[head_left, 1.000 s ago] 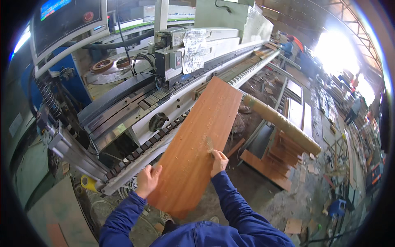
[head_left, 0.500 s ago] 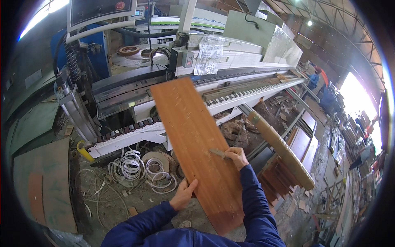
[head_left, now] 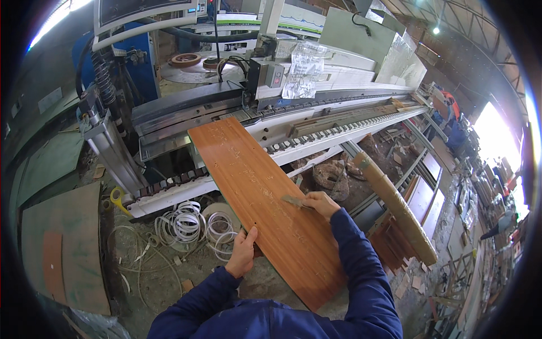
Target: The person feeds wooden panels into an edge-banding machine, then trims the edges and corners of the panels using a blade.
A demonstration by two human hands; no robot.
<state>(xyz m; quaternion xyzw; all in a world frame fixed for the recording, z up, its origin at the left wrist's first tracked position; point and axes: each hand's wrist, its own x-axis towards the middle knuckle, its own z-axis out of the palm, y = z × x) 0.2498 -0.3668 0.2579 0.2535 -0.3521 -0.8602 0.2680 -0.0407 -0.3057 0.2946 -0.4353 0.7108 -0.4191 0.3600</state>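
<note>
A long brown wood-grain board [head_left: 257, 186] slants across the middle in front of me, flecked with pale shavings and marks. My left hand [head_left: 243, 252] is closed on its left edge, the thumb resting on the top face. Over the right part of the board, my right hand [head_left: 322, 204] is closed round a small flat scraper [head_left: 293, 200]. The scraper's greyish blade points left and lies at or just above the board's surface. Most of its handle is hidden in my fingers.
A long machine with a white roller rail [head_left: 339, 148] runs behind the board. Coils of white edging strip [head_left: 183, 223] lie on the floor at left. A wrapped beam [head_left: 398, 206] and stacked brown panels [head_left: 389, 240] stand at right. Someone in dark clothing is far back at right.
The board's far end has swung left and down, so it lies flatter. My right hand has moved slightly left and up with the scraper; my left hand still grips the edge.
</note>
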